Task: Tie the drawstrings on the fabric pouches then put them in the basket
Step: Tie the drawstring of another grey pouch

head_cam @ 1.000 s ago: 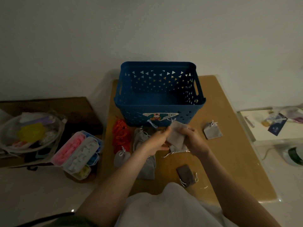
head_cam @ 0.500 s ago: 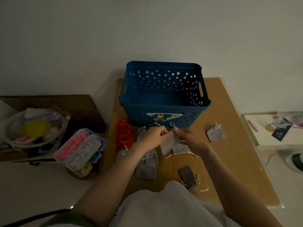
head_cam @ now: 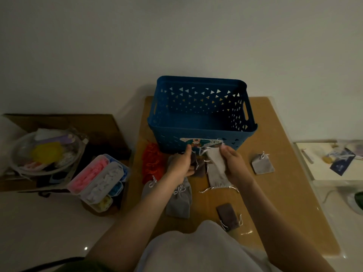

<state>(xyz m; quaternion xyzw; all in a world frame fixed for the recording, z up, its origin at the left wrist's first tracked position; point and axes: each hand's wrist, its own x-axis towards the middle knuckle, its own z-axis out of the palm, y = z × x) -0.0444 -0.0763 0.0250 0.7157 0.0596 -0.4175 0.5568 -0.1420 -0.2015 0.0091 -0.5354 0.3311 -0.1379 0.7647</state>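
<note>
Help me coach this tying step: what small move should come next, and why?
Probably take the loose white drawstring at the top of the light grey fabric pouch with the left hand and start the knot: the right hand holds that pouch, its cord looks untied.

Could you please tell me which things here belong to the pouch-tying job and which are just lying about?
Job: blue basket, pale pouch in the right hand, tied grey pouch, far-right grey pouch, brown pouch.
Lying about: orange netting, compartment box, clear bag of oddments.
</note>
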